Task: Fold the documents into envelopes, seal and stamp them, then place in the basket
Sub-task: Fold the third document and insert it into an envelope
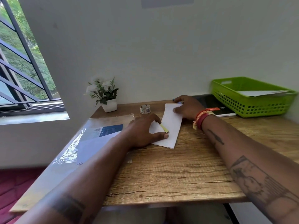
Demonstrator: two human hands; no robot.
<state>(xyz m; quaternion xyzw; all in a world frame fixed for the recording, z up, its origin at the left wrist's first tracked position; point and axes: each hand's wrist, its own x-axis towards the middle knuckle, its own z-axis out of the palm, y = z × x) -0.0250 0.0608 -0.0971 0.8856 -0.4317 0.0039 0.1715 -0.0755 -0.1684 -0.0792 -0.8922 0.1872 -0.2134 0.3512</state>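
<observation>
Both hands press flat on the envelope [169, 126] mid-worktop: left hand [145, 130] on the flap (yellow strip showing), right hand [187, 107] pinning the far end. Uneven pressure could seal it crooked; basket [229, 101] waits at two o'clock

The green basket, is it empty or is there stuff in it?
Not empty. The green basket already holds white envelopes or papers lying flat inside, their edge showing above its rim.

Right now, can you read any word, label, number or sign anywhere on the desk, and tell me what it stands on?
None can be read.
Blue label with barcode on the plastic-wrapped pack: too small, blurred.
Orange tag on the black notebook: white lettering, blurred.
Tape roll: pattern only, unclear.
</observation>
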